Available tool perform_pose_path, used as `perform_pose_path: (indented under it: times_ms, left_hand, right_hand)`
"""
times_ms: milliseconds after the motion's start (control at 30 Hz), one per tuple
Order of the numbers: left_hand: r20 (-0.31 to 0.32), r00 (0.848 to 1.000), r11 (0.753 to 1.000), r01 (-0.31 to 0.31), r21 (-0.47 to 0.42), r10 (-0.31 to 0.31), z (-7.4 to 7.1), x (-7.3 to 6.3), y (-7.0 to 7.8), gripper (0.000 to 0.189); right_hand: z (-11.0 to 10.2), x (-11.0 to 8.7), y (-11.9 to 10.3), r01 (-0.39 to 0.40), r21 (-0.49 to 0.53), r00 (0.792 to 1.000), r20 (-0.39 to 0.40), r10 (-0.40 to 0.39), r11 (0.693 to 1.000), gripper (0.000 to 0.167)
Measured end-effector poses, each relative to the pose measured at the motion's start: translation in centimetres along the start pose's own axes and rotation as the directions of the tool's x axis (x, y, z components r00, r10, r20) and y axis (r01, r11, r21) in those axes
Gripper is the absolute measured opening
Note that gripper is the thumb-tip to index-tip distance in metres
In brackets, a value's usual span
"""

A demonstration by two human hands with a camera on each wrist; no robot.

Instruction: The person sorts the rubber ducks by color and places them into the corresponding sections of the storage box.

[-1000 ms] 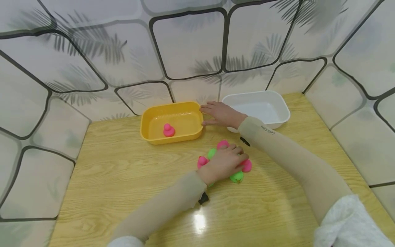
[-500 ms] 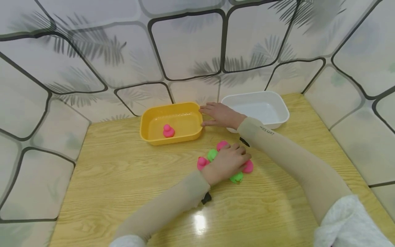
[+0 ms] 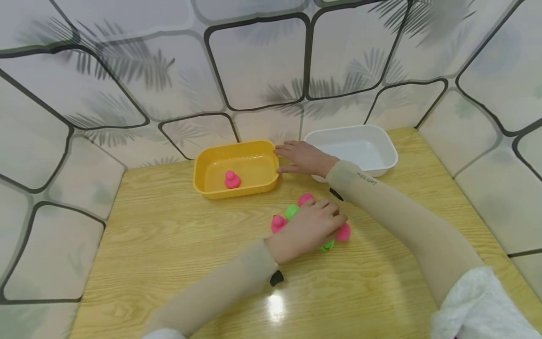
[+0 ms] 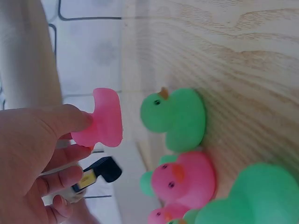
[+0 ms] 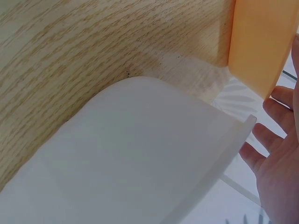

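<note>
My left hand is over a cluster of small rubber ducks and pinches a pink rubber duck between thumb and fingers, its flat base turned toward the table in the left wrist view. Facing it is a green rubber duck, with another pink duck and a larger-looking green one beside it. The hand hides part of the cluster from the head view. My right hand has its fingers extended, fingertips right at the right rim of the yellow tray.
One pink duck sits inside the yellow tray. A white tray stands to its right, partly behind my right forearm. Patterned wall panels enclose the wooden table at the back and sides.
My left hand has shifted slightly right over the ducks, and the pink duck by its fingertips has moved a little right with it. The right hand and both trays have stayed in place.
</note>
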State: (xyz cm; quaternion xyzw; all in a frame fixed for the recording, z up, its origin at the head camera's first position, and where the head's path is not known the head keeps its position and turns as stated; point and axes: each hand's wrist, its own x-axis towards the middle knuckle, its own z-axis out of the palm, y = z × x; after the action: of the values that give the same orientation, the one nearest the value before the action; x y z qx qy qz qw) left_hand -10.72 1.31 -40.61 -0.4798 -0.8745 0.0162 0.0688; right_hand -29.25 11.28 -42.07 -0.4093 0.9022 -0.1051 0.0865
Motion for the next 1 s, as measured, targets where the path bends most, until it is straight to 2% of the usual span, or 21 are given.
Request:
perform_pose_path:
  times_ms: [167, 367, 500, 733, 1000]
  left_hand:
    - [0.033, 0.999, 1.000, 0.016, -0.027, -0.015, -1.2, -1.3, -0.8, 0.026]
    - [0.046, 0.997, 0.997, 0.064, -0.036, -0.062, -1.6, -3.1, -2.3, 0.031]
    - [0.052, 0.994, 0.991, 0.103, -0.082, -0.099, -1.8, -4.3, -3.5, 0.035]
    - [-0.005, 0.987, 0.981, 0.160, -0.111, -0.162, -2.1, -5.7, -5.1, 0.031]
    - [-0.081, 0.970, 0.971, 0.223, -0.085, -0.230, -2.0, -6.9, -7.1, 0.031]
  right_hand:
    - [0.0, -0.1, 0.1, 0.001, -0.009, 1.000, -0.004, -0.001, 1.000, 0.073]
    - [0.0, 0.0, 0.3, 0.002, -0.013, 1.000, -0.006, -0.002, 1.000, 0.072]
    - [0.0, 0.0, 0.1, -0.004, -0.003, 1.000, -0.002, 0.004, 1.000, 0.073]
    - [0.0, -0.1, -0.2, -0.011, 0.006, 1.000, -0.009, 0.011, 1.000, 0.073]
    - [0.3, 0.0, -0.1, -0.008, -0.001, 1.000, -0.005, 0.008, 1.000, 0.073]
